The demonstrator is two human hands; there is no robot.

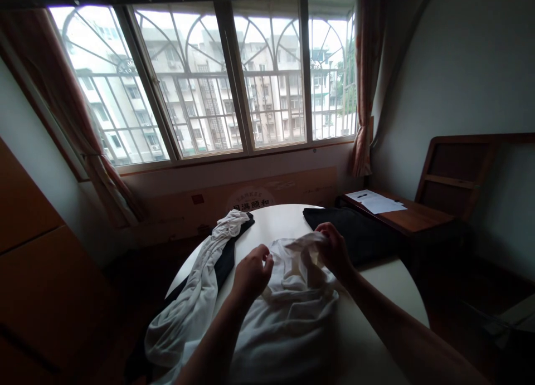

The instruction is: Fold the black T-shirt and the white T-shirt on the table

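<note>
A white garment lies crumpled on the round white table, its far part lifted into folds. My right hand is closed on a raised edge of this cloth. At the cloth's left side, my left hand has its fingers curled together, with thumb and fingertips at the fabric's edge; what it pinches, if anything, is too small to make out. Left of my hands, a second white garment is bunched lengthwise over a dark cloth. A folded black cloth rests beyond my right hand.
Papers and a pen lie on a low wooden table at the right. Behind the round table, a printed cardboard box stands below the barred window. An orange-brown cabinet is on the left.
</note>
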